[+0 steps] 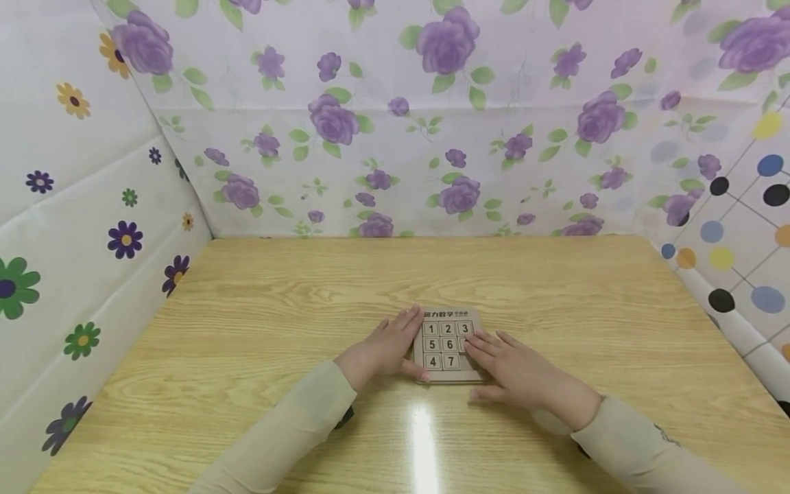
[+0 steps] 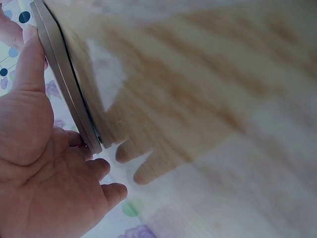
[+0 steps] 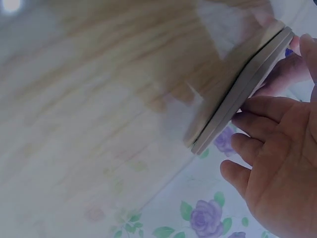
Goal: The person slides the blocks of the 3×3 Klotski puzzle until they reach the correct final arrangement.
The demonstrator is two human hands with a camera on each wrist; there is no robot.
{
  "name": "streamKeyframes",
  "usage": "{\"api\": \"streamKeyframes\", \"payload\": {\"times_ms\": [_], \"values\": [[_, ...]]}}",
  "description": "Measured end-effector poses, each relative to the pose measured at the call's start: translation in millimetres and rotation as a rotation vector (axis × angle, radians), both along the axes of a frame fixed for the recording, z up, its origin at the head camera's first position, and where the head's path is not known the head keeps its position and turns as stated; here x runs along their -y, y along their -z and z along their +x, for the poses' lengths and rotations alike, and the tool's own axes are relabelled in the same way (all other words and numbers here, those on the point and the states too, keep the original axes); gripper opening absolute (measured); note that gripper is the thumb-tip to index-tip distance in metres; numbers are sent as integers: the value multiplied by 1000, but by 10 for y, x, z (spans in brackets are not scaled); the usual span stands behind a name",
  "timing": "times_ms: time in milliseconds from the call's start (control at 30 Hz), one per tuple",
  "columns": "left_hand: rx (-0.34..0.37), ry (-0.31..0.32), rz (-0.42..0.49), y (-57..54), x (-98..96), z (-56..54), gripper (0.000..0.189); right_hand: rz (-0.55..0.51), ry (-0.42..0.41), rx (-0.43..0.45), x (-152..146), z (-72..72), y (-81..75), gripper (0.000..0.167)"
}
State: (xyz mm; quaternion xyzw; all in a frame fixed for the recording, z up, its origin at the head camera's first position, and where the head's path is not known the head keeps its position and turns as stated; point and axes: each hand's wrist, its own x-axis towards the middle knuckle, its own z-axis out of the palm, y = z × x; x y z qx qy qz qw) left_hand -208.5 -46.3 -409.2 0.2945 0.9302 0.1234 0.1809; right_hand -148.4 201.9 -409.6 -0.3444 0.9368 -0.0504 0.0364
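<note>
A sliding number puzzle (image 1: 453,377) lies flat on the table, its lettered top edge facing away from me. Its tiles read 1, 2, 3 in the top row, 5, 6 in the middle and 4, 7 at the bottom, with a bare slot at the lower right. My left hand (image 1: 384,348) holds the board's left side, thumb at the near corner and fingers along the far left. With straight fingers, my right hand (image 1: 518,370) touches the right-hand middle tile (image 1: 464,348), mostly hiding it. In the left wrist view the board's edge (image 2: 69,84) shows beside the thumb.
The wood-grain table (image 1: 278,295) stretches out around the board, with a bright glare streak in front of it. Flowered cloth (image 1: 395,137) stands along the back edge, and patterned cloth walls close off the left and right sides.
</note>
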Motion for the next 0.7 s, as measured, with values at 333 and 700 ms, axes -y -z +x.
{"api": "streamKeyframes", "payload": {"times_ms": [333,700], "values": [[8,2,3,19,-4,-6,112,27,-57,-5,135,119,-17,79],[3,2,-7,0,-10,-6,114,19,-94,23,170,147,-42,75]]}}
